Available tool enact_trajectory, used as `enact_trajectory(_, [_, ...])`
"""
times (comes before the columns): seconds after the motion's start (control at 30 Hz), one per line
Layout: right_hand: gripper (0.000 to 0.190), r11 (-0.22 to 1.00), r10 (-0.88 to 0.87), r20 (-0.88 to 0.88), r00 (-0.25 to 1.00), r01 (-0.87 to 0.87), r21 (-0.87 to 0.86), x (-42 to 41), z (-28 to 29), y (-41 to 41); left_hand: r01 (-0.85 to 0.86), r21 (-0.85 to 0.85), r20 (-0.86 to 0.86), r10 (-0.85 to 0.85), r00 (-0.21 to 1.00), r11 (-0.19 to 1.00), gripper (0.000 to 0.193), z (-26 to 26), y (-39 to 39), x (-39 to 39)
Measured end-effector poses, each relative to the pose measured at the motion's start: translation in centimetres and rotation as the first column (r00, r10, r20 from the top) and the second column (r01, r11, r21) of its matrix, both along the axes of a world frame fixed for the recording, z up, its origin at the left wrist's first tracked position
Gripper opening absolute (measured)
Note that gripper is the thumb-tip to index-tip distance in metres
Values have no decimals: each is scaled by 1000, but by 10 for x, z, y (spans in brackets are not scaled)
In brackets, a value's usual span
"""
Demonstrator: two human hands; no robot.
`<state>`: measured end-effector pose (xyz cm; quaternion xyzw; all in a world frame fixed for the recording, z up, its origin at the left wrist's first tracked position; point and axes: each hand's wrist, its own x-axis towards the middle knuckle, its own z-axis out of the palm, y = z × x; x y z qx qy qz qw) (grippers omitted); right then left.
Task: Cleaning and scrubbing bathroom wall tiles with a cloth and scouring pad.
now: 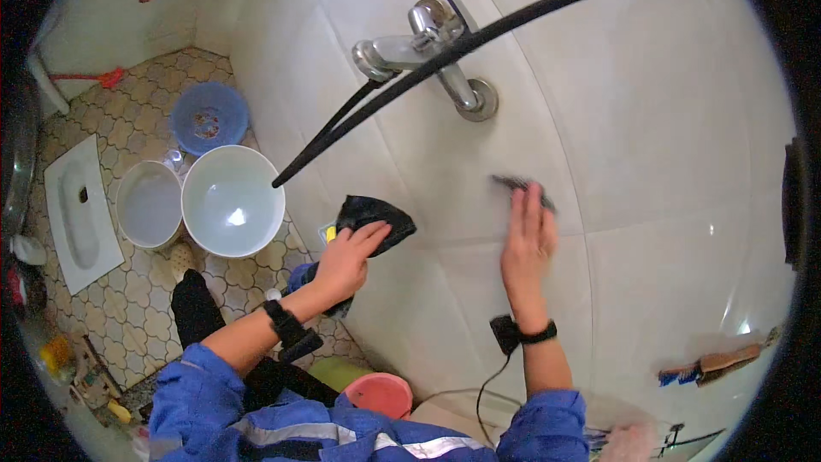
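My left hand (pixel 346 263) grips a black cloth (pixel 378 221), which hangs in front of the tiled wall. A small yellow-and-light item (pixel 330 233) peeks out behind that cloth, mostly hidden. With bent fingertips, my right hand (pixel 529 237) presses a dark, blurred scrubbing pad (pixel 523 187) to the pale wall tiles (pixel 474 205); its exact kind cannot be made out. Above both hands, a chrome mixer tap (pixel 426 45) is fixed to the wall. A black hose (pixel 513 22) runs from the upper right across the tap, its end over a white bucket (pixel 234 205) of water.
A second bucket (pixel 151 205) holds cloudy water beside a blue basin (pixel 208 117) and a squat toilet (pixel 83 218). Near my body are a pink bucket (pixel 381 394) and a green tub (pixel 337 372). Brushes (pixel 712 366) hang on the wall, lower right.
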<state>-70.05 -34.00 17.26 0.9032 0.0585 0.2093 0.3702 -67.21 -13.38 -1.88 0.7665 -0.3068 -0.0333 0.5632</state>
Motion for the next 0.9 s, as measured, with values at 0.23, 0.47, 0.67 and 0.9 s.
enact_trajectory(0.23, [44, 962, 227, -50, 973, -232, -141, 116, -53, 27, -162, -28, -70, 160, 985, 986, 57, -26, 68, -5])
enact_trajectory(0.47, [46, 992, 75, -64, 995, -81, -96, 71, -70, 24, -228, 0, -116, 226, 967, 974, 55, -44, 112, 0])
enact_trajectory(0.67, [49, 996, 89, -69, 994, -91, -22, 124, -69, 43, -202, -23, -128, 198, 972, 979, 55, -37, 110, 1])
enact_trajectory(0.9, [47, 999, 36, -31, 999, -36, 20, 69, -79, 40, -259, 40, -198, 261, 945, 965, 55, -54, 140, -6])
